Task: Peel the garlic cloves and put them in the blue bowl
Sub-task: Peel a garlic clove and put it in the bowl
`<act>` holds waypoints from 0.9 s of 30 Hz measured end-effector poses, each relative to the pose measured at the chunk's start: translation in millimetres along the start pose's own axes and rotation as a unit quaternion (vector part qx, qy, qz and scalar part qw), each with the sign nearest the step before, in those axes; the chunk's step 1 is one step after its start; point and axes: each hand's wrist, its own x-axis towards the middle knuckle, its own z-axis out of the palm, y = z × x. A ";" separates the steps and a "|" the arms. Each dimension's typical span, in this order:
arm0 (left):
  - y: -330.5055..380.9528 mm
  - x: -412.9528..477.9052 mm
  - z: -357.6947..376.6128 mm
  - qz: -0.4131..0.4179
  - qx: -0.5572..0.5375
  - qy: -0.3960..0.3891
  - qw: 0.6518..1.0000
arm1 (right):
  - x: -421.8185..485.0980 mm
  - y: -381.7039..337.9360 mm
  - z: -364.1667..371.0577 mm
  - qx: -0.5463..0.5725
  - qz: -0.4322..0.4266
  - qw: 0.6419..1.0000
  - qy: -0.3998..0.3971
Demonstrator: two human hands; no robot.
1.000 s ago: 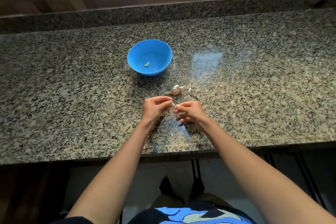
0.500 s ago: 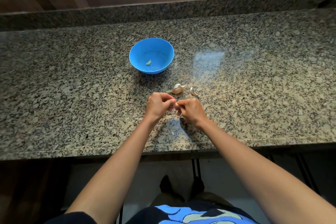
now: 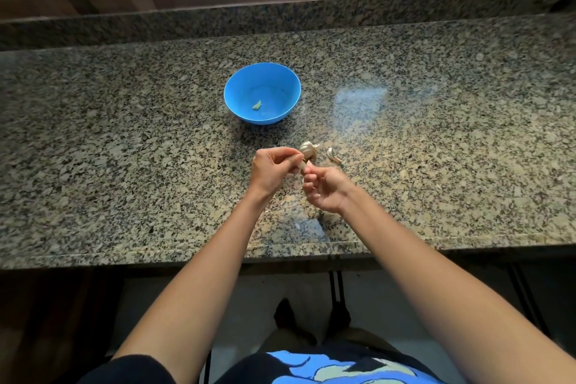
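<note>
A blue bowl [image 3: 291,89] stands on the granite counter, with one peeled garlic clove [image 3: 256,105] lying inside it. My left hand [image 3: 272,168] and my right hand [image 3: 324,188] meet just in front of the bowl and pinch a small garlic clove [image 3: 303,166] between their fingertips. The clove is mostly hidden by the fingers. Just behind my hands, a garlic bulb piece [image 3: 308,148] lies on the counter. A loose unpeeled clove [image 3: 333,155] lies to its right.
The granite counter [image 3: 124,165] has a raised back ledge [image 3: 280,19] under a wooden wall. Its front edge [image 3: 93,259] runs just below my forearms.
My hands have stayed together at the clove. The right hand has turned, its fingers now curling up toward me, and the clove shows a little more between the fingertips.
</note>
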 end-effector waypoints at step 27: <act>-14.1 -4.0 -15.6 -0.100 -0.056 0.036 0.993 | 3.0 11.6 -21.9 -0.566 -0.327 0.717 0.240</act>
